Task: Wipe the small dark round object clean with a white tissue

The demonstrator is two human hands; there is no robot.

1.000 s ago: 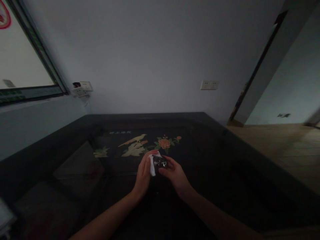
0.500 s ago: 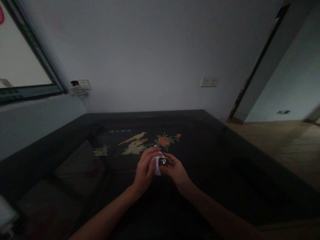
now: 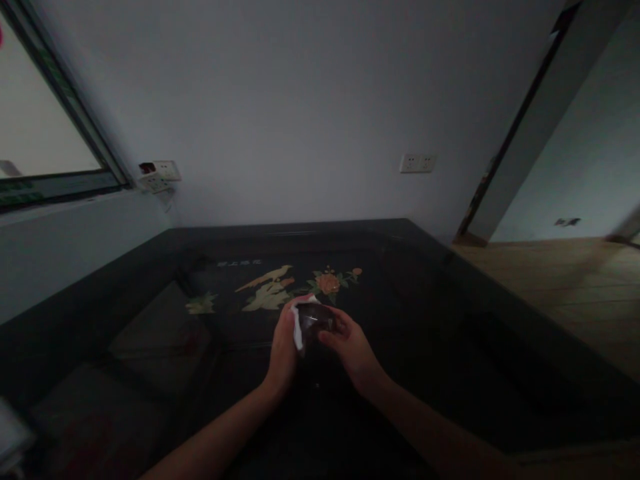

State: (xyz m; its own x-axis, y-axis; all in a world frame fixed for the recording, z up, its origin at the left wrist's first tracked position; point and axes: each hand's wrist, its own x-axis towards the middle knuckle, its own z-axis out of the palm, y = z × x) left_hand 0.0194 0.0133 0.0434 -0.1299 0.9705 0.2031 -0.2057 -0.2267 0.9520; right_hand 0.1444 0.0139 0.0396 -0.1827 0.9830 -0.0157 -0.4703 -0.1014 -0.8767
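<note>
In the head view, my left hand (image 3: pixel 284 343) is curled around a crumpled white cloth (image 3: pixel 299 328), which may be a tissue. It presses the cloth against the left side of a dark, shiny, rounded object (image 3: pixel 315 315) that looks like glass. My right hand (image 3: pixel 351 341) grips that object from the right, thumb in front and fingers behind. Both hands are close together above the dark tabletop (image 3: pixel 415 287). The dim light hides the object's lower part and its exact kind.
Inlaid bird and flower pictures (image 3: pixel 327 281) decorate the glossy table beyond my hands. Wall sockets (image 3: pixel 418 163) are on the pale wall behind it. A window (image 3: pixel 47 107) is at upper left. Wooden floor (image 3: pixel 540 273) shows on the right. A pale object (image 3: pixel 13 427) sits at lower left.
The cloth has shifted left with my left hand, and its fingers no longer cover the object's front. More of the dark rounded object now shows, turned to the left.
</note>
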